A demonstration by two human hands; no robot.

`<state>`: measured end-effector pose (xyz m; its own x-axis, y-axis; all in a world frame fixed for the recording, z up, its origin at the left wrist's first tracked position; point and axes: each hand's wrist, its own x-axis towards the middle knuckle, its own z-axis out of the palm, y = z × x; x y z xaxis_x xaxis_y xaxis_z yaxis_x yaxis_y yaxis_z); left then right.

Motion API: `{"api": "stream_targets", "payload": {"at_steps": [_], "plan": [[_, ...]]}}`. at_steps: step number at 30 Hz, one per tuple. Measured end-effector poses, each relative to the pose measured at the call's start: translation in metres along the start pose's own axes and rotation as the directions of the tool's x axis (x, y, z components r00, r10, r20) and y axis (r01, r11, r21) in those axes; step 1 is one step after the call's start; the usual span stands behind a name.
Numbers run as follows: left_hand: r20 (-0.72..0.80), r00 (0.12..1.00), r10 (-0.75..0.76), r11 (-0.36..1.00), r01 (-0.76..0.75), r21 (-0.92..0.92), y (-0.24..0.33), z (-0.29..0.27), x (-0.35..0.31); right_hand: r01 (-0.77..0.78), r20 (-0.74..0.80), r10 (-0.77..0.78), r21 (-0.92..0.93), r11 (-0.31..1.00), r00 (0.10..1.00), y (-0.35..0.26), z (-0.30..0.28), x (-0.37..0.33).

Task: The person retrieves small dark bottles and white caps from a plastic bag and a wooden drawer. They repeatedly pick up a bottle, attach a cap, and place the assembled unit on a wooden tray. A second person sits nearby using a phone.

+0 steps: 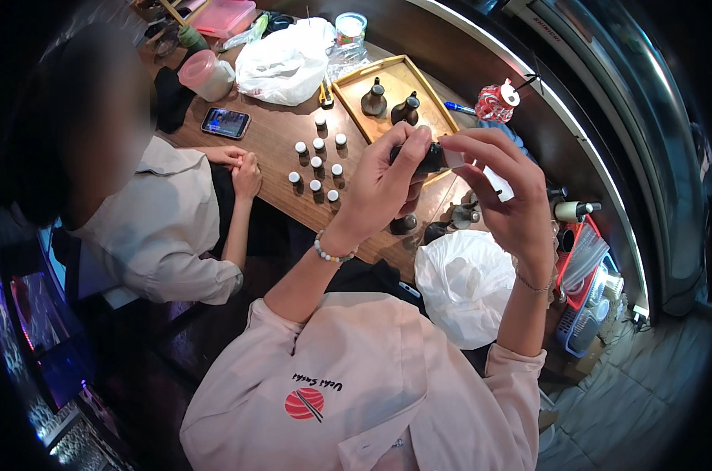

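Observation:
In front of my chest, my left hand (376, 177) is closed around a small dark bottle (428, 159). The fingers of my right hand (509, 184) are bent in a pinch at the bottle's end, against a small pale piece (453, 158) whose kind I cannot make out. Beyond my hands, two dark round-bellied dispensers (374, 100) stand on a yellow wooden tray (348, 88). Several small white-topped containers (316, 162) stand in loose rows left of my left hand. More dark dispensers (464, 213) are partly hidden below my hands.
A white plastic bag (462, 286) bulges at the near table edge; another bag (285, 63) lies farther back. A phone (226, 122) rests beside a co-worker's clasped hands (246, 173). At right are a red basket (582, 263) and a red patterned pot (496, 104).

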<state>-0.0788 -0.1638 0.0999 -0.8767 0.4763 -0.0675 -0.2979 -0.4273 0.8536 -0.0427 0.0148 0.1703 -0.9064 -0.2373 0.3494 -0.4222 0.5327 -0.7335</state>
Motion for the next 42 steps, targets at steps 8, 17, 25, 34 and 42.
{"api": "stream_targets", "payload": {"at_steps": [8, 17, 25, 34, 42], "plan": [[-0.077, 0.986, -0.15, 0.974, 0.134, -0.182, 0.005, 0.013, -0.004, 0.101, -0.032, -0.11, -0.218, 0.971, 0.993, 0.008, 0.003, -0.006], [-0.093, 0.995, -0.029, 1.0, 0.029, 0.001, -0.001, 0.01, -0.003, 0.163, 0.044, -0.158, -0.391, 0.906, 0.986, 0.003, 0.0, -0.004], [-0.08, 0.994, 0.072, 0.994, -0.065, 0.088, -0.011, 0.009, 0.0, 0.129, 0.052, -0.118, -0.478, 0.869, 0.992, 0.0, 0.005, -0.001], [-0.027, 0.997, -0.078, 0.996, 0.077, -0.049, -0.015, 0.015, 0.001, -0.143, -0.074, 0.123, -0.567, 0.811, 0.99, 0.01, 0.015, -0.006], [-0.011, 0.982, -0.19, 0.969, 0.186, -0.165, -0.018, 0.011, 0.006, 0.037, 0.103, -0.012, -0.241, 0.97, 0.995, 0.012, -0.006, -0.005]]}}
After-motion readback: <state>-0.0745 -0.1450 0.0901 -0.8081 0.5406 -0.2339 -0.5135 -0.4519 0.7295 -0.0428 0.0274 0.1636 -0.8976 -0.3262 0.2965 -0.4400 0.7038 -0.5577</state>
